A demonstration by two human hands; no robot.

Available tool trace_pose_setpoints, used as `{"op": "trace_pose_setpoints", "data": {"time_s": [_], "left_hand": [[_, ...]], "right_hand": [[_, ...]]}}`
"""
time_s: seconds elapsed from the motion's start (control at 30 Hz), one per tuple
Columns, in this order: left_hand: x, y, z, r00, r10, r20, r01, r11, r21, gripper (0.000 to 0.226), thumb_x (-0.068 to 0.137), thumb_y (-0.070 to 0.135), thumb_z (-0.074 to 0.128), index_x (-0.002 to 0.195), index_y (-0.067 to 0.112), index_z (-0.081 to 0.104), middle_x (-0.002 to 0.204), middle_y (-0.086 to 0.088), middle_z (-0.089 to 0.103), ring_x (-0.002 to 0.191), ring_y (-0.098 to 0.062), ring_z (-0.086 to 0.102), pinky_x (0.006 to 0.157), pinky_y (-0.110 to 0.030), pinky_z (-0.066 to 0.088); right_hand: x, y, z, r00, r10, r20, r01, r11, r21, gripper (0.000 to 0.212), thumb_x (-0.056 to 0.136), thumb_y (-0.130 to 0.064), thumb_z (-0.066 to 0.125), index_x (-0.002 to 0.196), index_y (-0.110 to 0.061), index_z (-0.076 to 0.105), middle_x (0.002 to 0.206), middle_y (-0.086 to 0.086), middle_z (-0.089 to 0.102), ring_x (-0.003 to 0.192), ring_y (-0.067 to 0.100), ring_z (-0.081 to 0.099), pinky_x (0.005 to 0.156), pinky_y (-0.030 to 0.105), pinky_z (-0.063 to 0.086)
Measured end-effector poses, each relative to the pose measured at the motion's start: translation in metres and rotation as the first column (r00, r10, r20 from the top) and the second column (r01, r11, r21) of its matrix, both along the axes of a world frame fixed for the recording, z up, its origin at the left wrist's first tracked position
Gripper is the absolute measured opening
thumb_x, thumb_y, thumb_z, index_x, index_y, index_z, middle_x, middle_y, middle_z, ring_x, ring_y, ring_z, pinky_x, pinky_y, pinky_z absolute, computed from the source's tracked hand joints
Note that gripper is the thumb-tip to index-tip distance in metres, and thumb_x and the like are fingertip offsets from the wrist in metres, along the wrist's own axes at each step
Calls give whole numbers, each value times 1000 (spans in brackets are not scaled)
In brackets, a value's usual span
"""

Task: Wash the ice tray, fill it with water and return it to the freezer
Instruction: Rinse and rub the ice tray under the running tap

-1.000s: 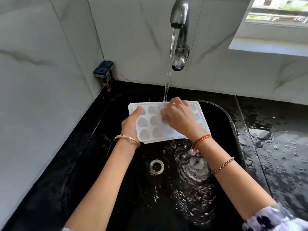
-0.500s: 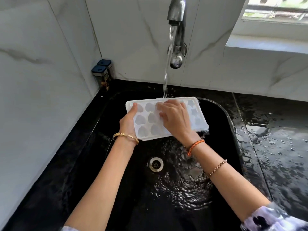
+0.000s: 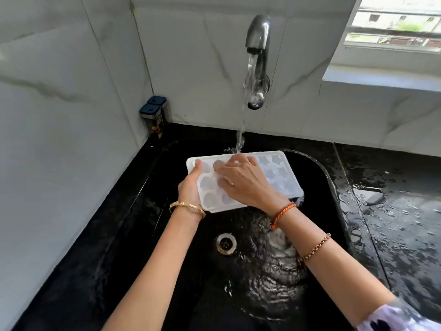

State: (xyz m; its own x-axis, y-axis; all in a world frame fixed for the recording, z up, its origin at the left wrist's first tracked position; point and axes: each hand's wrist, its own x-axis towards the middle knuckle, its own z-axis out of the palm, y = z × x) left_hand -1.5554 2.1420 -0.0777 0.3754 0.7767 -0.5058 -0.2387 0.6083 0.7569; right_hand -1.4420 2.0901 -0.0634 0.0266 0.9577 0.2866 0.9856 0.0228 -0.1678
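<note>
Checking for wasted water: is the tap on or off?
On. A stream runs from the tap onto the far edge of the ice tray.

White ice tray [image 3: 281, 173] held above black sink [image 3: 317, 168], under water stream [image 3: 241, 130] from metal tap [image 3: 259, 41]. Left hand [image 3: 189, 187] gripping tray's left end, thumb on upper rim. Right hand [image 3: 243, 180] laid across heart-shaped cells, fingers spread and pressing into them. Drain [image 3: 226, 243] below tray, water rippling beside it. Two dark-lidded jars [image 3: 155, 115] in back left corner. Wet black counter [image 3: 393, 211] to the right.
</note>
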Motion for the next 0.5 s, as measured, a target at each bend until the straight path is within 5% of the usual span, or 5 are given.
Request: {"op": "trace_pose_setpoints", "data": {"time_s": [0.3,0.43,0.5], "left_hand": [[1,-1,1,997,52,-55,-49,997,55,55,86,47,55,114,0,62,117,-24,63,100,-37,63,90,-45,51],[4,3,2,1000,8,-21,-8,1000,18,63,87,53,49,124,2,56,127,-24,58,117,-40,55,104,-52,41],[8,6,3,1000,5,-14,-4,1000,31,63,87,53,49,123,2,57,125,-23,59,114,-40,57,101,-53,43]], "right_hand": [[-3,-3,13,978,-180,-106,196,967,162,17,72,-24,71,88,-22,75,61,-11,41,90,19,51,78,27,19],[-1,0,9,998,-49,-33,50,998,49,19,86,-21,54,101,-24,64,96,-6,66,110,19,43,82,28,20],[5,3,8,998,-50,-38,51,998,31,21,87,-18,50,101,-24,64,98,-6,67,109,19,42,81,28,20]]}}
